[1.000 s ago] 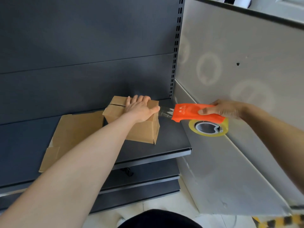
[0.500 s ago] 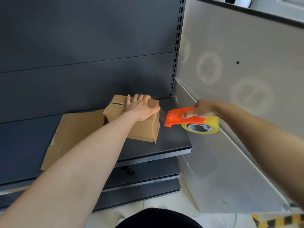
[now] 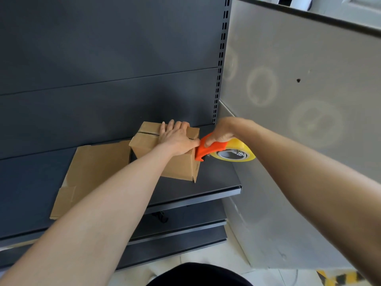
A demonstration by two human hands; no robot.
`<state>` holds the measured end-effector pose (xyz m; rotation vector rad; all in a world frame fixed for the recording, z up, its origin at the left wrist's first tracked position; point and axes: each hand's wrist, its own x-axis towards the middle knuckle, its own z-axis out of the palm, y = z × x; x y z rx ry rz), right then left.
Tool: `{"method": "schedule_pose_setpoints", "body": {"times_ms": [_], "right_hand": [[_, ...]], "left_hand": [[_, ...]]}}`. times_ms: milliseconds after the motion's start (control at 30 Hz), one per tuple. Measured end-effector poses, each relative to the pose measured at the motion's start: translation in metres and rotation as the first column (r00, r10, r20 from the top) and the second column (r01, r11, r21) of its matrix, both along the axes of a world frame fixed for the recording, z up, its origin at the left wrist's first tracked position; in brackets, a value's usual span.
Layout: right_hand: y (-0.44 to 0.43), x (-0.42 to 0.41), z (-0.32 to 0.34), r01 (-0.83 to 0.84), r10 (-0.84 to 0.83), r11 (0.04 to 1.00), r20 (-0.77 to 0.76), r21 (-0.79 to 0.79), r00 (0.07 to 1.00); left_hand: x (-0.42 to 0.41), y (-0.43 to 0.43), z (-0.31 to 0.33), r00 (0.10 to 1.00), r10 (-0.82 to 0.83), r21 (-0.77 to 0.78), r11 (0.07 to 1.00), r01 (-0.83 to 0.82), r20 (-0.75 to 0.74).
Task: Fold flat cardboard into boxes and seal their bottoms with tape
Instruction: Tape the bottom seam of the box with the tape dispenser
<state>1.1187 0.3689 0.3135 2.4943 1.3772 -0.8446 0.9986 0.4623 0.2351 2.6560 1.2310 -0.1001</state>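
A small folded cardboard box (image 3: 177, 168) stands on the dark shelf (image 3: 216, 182), its closed flaps facing up with a seam across the top. My left hand (image 3: 177, 137) lies flat on those flaps, fingers straight, pressing them down. My right hand (image 3: 222, 133) grips an orange tape dispenser (image 3: 208, 149) carrying a yellowish roll of tape (image 3: 237, 153). The dispenser's front end touches the box's right side wall just below the top edge. A flat, unfolded sheet of cardboard (image 3: 92, 174) lies on the shelf to the left of the box.
A dark back panel (image 3: 103, 79) rises behind the shelf, with a slotted upright (image 3: 220, 65) at its right. A grey side panel (image 3: 299, 100) closes off the right. Lower shelves and a pale floor (image 3: 206, 259) are below.
My right hand has brought the tape dispenser leftward until its front end meets the box's right side. My left hand has stayed on the top flaps.
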Motion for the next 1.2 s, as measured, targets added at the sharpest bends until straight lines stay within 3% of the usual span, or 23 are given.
{"method": "schedule_pose_setpoints", "body": {"times_ms": [100, 233, 433, 633, 867, 1033, 1100, 1200], "right_hand": [[-0.001, -0.005, -0.001, 0.011, -0.011, 1.0, 0.021, 0.002, 1.0], [-0.007, -0.021, -0.043, -0.015, 0.001, 0.999, 0.263, 0.052, 0.965], [-0.009, 0.002, -0.069, 0.19, -0.227, 0.957, 0.163, 0.218, 0.96], [-0.001, 0.03, -0.105, 0.071, -0.086, 0.962, 0.045, 0.262, 0.995], [0.032, 0.022, -0.144, 0.086, -0.113, 0.976, 0.127, 0.199, 0.985], [0.052, 0.023, -0.146, 0.036, -0.017, 0.968, -0.079, 0.249, 0.997], [0.054, 0.023, -0.136, 0.168, -0.078, 0.92, -0.253, 0.354, 0.964], [0.051, 0.013, -0.11, 0.392, -0.221, 0.765, -0.363, 0.511, 0.905]], "left_hand": [[0.002, 0.0, 0.002, 1.0, 0.001, -0.03, 1.0, -0.001, 0.001], [0.0, -0.003, 0.001, 1.0, 0.005, -0.041, 0.999, -0.004, 0.018], [-0.005, -0.003, 0.001, 1.0, -0.019, -0.031, 0.999, 0.02, 0.022], [-0.018, 0.004, 0.017, 0.991, -0.024, -0.204, 0.978, 0.052, 0.133], [-0.028, 0.006, 0.019, 0.951, 0.14, -0.374, 0.927, -0.028, 0.277], [-0.035, 0.012, 0.017, 0.935, 0.178, -0.389, 0.92, -0.047, 0.307], [-0.037, 0.014, 0.017, 0.922, 0.2, -0.389, 0.919, -0.059, 0.331], [-0.042, 0.014, 0.017, 0.88, 0.209, -0.333, 0.941, -0.062, 0.427]]}}
